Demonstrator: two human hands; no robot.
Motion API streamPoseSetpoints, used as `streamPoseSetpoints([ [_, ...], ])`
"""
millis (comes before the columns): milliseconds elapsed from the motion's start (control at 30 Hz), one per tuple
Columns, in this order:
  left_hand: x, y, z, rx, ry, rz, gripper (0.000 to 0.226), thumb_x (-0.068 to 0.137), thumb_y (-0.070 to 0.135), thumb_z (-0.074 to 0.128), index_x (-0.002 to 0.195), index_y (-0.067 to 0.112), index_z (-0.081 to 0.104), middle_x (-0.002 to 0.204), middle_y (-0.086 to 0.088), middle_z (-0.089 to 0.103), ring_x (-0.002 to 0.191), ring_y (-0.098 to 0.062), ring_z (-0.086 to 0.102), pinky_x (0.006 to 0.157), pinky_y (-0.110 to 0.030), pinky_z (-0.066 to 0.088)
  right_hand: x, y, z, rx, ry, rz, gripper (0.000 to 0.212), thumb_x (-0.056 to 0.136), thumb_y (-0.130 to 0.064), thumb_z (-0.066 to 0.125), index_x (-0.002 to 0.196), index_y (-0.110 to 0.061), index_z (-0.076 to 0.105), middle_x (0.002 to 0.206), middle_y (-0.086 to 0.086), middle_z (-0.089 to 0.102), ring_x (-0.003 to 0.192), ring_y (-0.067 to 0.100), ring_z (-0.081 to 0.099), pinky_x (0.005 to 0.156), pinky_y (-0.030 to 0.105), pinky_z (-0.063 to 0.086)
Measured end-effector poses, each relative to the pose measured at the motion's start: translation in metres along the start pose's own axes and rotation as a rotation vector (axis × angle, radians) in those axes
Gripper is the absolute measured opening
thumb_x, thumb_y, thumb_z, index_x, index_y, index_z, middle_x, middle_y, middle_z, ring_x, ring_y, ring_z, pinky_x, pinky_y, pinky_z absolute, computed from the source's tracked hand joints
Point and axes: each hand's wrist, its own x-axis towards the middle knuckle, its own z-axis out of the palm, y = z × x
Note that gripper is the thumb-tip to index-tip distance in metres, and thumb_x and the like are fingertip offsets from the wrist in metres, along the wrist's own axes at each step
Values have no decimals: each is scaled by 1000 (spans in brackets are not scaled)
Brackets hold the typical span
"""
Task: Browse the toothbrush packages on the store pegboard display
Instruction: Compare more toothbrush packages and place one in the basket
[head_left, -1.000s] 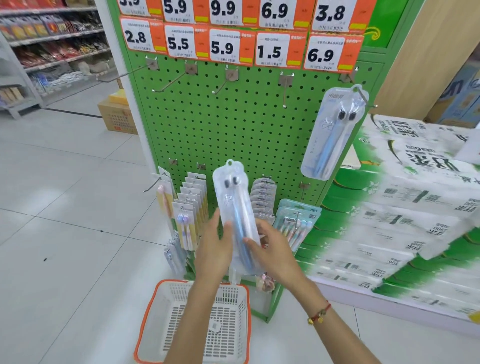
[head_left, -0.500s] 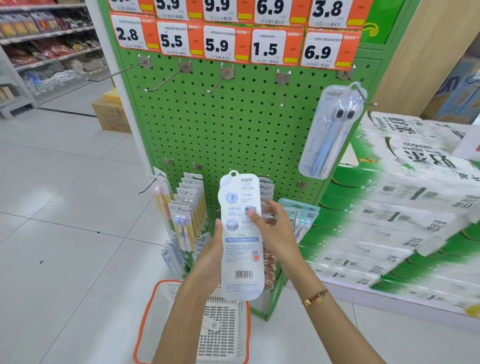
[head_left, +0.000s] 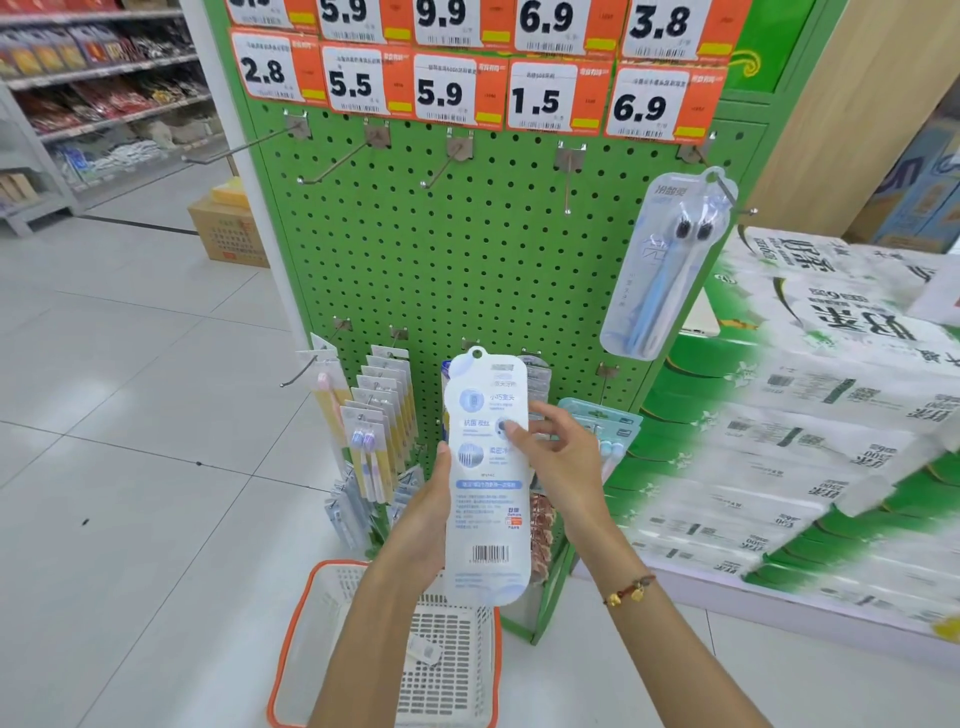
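Observation:
I hold a white toothbrush package (head_left: 487, 499) upright in front of the green pegboard (head_left: 467, 249), its printed back with a barcode facing me. My left hand (head_left: 423, 525) grips its lower left edge. My right hand (head_left: 558, 457) holds the right edge, thumb on the print. A matching clear pack with blue brushes (head_left: 665, 270) hangs on the upper right hook. Rows of yellow-carded toothbrushes (head_left: 374, 431) and a teal pack (head_left: 605, 426) hang on the lower hooks.
An orange-rimmed white basket (head_left: 311, 644) sits on the floor below my hands. Stacked tissue packs (head_left: 810, 426) fill the right side. Several bare hooks (head_left: 337, 163) jut from the upper pegboard under price tags (head_left: 447, 91). A cardboard box (head_left: 228, 234) stands at the left.
The package has been flipped from its clear front to its printed back and raised a little. Since half a second ago both hands keep nearly the same hold.

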Motion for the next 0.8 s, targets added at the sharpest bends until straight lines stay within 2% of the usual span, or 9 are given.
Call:
streamPoseSetpoints([
  [133,2,9,5,-130,93,63,55,99,51,24,136,20,50,126,-10,65,115,-26,63,98,-45,47,-15,17,2,-413,-131,-304,52,86,-29,71,132,-34,47,117,-19,52,95,3,56,81,22,50],
  [267,-1,26,14,-74,132,94,36,99,38,42,124,20,60,98,2,74,89,-11,69,74,-29,53,-21,28,4,-424,-380,-249,54,92,-46,57,142,-31,44,139,-14,46,128,2,43,108,28,38],
  [333,-5,31,19,-13,147,94,35,97,31,52,129,19,58,103,4,73,96,-8,67,83,-31,54,-20,27,3,-302,-451,-170,53,95,-52,47,144,-32,44,141,-14,50,128,1,47,107,30,42],
  [433,-10,37,25,79,163,115,39,96,34,55,134,28,53,125,9,62,113,-5,58,94,-31,51,-18,26,-3,-265,-452,-96,47,98,-51,34,132,-27,56,124,-11,63,115,-1,57,99,24,45],
  [500,-10,44,30,145,165,132,33,97,33,54,130,28,57,122,13,61,115,-5,56,94,-30,51,-18,22,-11,-233,-440,-50,37,100,-48,32,122,-34,59,116,-16,64,108,-10,57,92,12,42],
  [567,-8,51,35,206,234,157,26,97,25,55,123,24,61,117,10,62,110,-8,59,90,-27,53,-16,19,-21,-162,-451,1,35,99,-48,36,127,-38,55,125,-22,59,114,-15,51,98,8,38],
  [633,0,57,37,310,347,214,26,97,23,56,122,23,59,125,4,59,111,-11,57,93,-31,51,-13,20,-33,-84,-425,45,53,93,-54,42,141,-31,45,141,-20,46,129,-6,42,111,21,31],
  [700,7,65,39,396,420,249,41,96,30,57,135,23,47,134,12,47,118,-7,48,103,-31,41,-9,20,-44,-14,-413,85,66,89,-60,49,146,-27,40,145,-20,40,134,1,38,117,32,28],
  [800,15,81,49,479,307,230,49,98,39,50,142,24,39,131,18,43,118,-3,43,98,-25,35,-3,16,-61,-2,-397,71,75,82,-72,56,143,-29,47,145,-12,49,136,9,43,117,44,31],
])
